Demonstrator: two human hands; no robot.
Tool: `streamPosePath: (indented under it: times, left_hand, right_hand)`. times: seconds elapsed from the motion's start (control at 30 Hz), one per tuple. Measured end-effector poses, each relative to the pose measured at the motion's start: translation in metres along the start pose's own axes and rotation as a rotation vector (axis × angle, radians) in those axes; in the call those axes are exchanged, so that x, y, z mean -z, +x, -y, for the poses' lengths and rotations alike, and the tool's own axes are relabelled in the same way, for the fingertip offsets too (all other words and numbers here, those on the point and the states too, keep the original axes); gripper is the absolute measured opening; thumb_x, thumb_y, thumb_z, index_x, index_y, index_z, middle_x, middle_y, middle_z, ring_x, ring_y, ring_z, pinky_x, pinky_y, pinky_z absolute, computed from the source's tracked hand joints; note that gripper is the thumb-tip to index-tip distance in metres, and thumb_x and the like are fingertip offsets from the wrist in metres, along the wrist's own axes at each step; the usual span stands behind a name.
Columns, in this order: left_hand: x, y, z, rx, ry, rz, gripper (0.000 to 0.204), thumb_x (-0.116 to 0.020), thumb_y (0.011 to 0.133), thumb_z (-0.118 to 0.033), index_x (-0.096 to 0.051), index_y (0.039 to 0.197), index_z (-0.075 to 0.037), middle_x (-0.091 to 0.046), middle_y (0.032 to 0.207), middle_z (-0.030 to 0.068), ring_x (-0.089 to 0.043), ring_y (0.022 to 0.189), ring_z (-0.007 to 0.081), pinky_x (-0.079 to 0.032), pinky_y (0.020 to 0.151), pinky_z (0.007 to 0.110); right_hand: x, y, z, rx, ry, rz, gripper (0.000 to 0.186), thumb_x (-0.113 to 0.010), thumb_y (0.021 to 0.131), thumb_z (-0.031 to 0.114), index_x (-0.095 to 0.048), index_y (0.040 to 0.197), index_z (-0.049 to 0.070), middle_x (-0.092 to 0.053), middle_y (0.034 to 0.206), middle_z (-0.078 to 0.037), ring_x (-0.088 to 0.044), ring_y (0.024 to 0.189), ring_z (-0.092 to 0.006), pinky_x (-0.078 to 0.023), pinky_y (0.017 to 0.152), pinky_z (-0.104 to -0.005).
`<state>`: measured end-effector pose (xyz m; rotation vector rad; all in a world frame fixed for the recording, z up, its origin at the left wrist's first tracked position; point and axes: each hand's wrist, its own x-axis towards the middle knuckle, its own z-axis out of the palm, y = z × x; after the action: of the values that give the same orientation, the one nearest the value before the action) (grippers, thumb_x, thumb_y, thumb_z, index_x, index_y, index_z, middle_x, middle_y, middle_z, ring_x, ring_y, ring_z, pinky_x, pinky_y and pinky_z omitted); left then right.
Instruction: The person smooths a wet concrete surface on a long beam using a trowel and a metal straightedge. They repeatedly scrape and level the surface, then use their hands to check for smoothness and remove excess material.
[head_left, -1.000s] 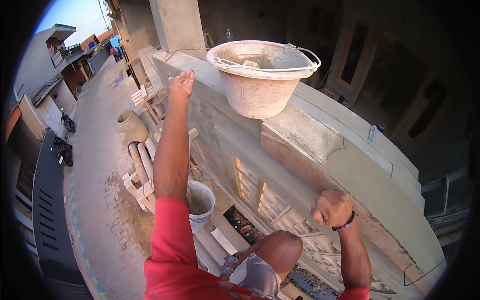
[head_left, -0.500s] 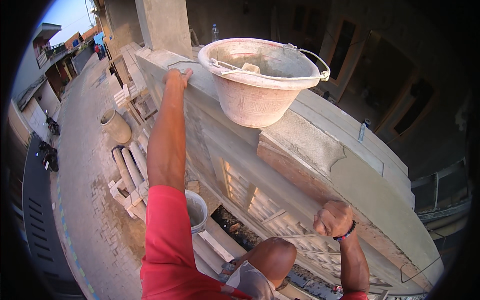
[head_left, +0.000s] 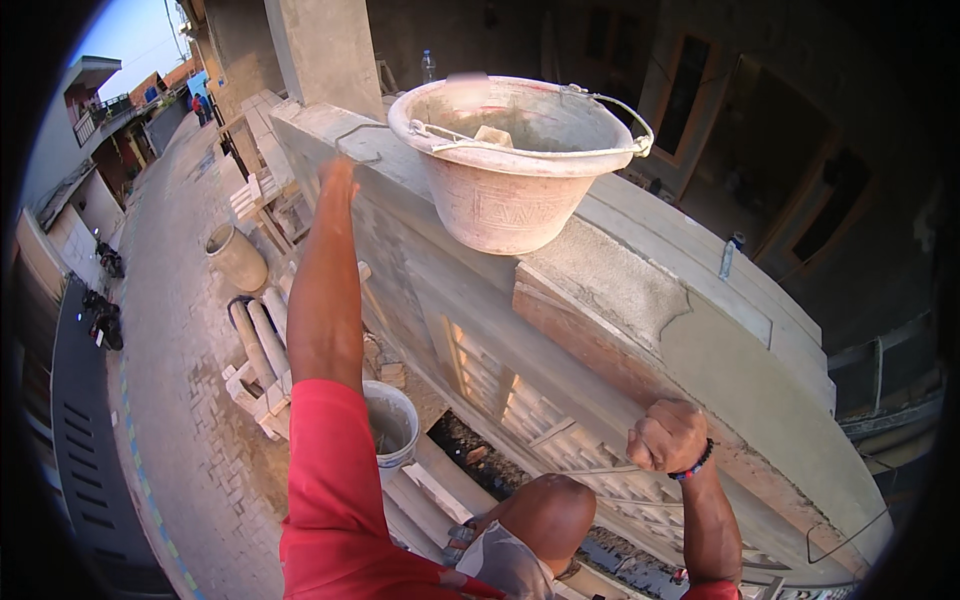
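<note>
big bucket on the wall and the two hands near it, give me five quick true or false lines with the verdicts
1. The large bucket stands on the wall. True.
2. The left hand grips the large bucket's rim. False: it is left of the large bucket, apart from it.
3. The right hand has its fingers spread flat. False: they are curled in.
4. A dark beaded bracelet circles the right wrist. True.
5. A smaller bucket stands lower down than the large one. True.
</note>
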<state>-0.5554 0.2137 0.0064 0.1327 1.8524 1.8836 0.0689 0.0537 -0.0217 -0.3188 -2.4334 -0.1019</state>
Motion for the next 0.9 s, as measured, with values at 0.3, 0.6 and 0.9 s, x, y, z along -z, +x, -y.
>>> streamPosePath:
  times: [0.3, 0.6, 0.9]
  left_hand:
    - [0.012, 0.002, 0.011, -0.142, 0.146, 0.037, 0.048, -0.055, 0.093, -0.042, -0.057, 0.118, -0.001, -0.064, 0.113, 0.0152, -0.061, 0.094, 0.0307, -0.051, 0.078, 0.043]
    - [0.035, -0.245, 0.021, -1.103, -0.336, -0.258, 0.03, -0.049, 0.096, -0.012, -0.049, 0.121, 0.006, -0.055, 0.113, 0.0185, -0.055, 0.103, 0.0255, -0.044, 0.091, 0.035]
    - [0.012, -0.438, 0.134, -1.593, 0.558, 0.682, 0.069, -0.074, 0.078, -0.01, -0.04, 0.137, -0.007, -0.034, 0.139, 0.0217, -0.03, 0.131, 0.0434, -0.026, 0.107, 0.057]
  right_hand:
    - [0.0, 0.0, -0.001, 0.003, 0.019, -0.017, 0.023, -0.065, 0.053, 0.008, -0.043, 0.058, 0.01, -0.039, 0.052, -0.002, -0.044, 0.042, -0.0196, -0.038, 0.039, -0.0331]
    - [-0.001, -0.009, -0.005, 0.048, 0.071, -0.035, 0.02, -0.061, 0.065, 0.008, -0.042, 0.06, 0.01, -0.038, 0.057, -0.003, -0.046, 0.047, -0.0203, -0.039, 0.042, -0.0354]
    - [-0.008, -0.016, -0.006, 0.01, 0.107, -0.105, 0.015, -0.062, 0.067, 0.011, -0.048, 0.067, 0.009, -0.045, 0.06, -0.004, -0.049, 0.05, -0.0231, -0.041, 0.043, -0.0372]
